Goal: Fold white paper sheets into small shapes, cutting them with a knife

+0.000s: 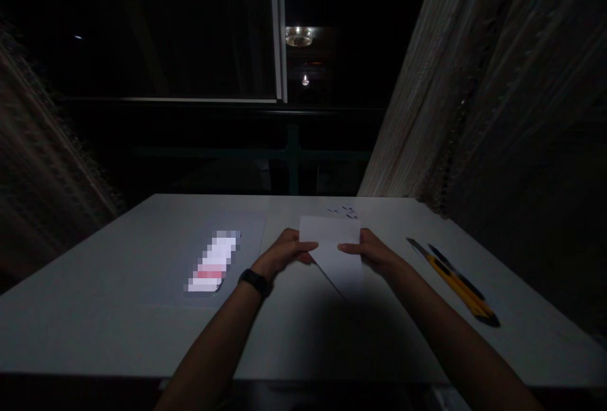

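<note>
Both hands were pinched on the white paper (336, 253): my left hand (284, 250) held its left edge and my right hand (372, 251) its right, so the sheet sat between them, equally near each, at the middle of the counter (118, 335). Its long axis ran away from me, a slanted fold pointing back. A yellow utility knife (458, 288) and dark pen (456, 274) lay well right; small scraps (344, 210) lay just beyond.

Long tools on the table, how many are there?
2, side by side on the white table's right: a yellow utility knife and a darker slimmer tool just beyond it. Darkness may hide others.
</note>
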Tool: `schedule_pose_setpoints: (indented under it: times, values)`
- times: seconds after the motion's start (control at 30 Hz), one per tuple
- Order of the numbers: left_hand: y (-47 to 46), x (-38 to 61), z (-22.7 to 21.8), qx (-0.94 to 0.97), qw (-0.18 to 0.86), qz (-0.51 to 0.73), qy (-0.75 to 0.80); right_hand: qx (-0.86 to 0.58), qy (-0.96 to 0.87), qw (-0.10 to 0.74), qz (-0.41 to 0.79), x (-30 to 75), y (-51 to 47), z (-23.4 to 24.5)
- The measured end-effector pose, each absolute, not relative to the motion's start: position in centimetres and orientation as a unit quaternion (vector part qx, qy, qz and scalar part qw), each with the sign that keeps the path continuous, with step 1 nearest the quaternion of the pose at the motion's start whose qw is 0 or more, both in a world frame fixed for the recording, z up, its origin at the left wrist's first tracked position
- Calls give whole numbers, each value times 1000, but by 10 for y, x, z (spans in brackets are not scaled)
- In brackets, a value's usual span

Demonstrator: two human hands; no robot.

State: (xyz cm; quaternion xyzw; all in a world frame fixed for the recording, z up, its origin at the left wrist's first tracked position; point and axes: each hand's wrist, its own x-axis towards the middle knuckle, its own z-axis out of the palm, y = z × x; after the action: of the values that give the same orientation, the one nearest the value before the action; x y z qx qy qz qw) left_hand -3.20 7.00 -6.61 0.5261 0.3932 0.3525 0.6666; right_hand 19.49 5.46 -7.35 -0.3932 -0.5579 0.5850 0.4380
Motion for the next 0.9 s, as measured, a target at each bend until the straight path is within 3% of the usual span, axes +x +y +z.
schedule_pose_setpoints:
  times: [0.33, 0.9]
  values:
    - [75, -46, -63, 564, 733, 221, 309, -352, -565, 398, 631, 203, 54, -73]
    - [79, -48, -69, 493, 745, 321, 315, -359, -532, 391, 659, 205, 57, -79]
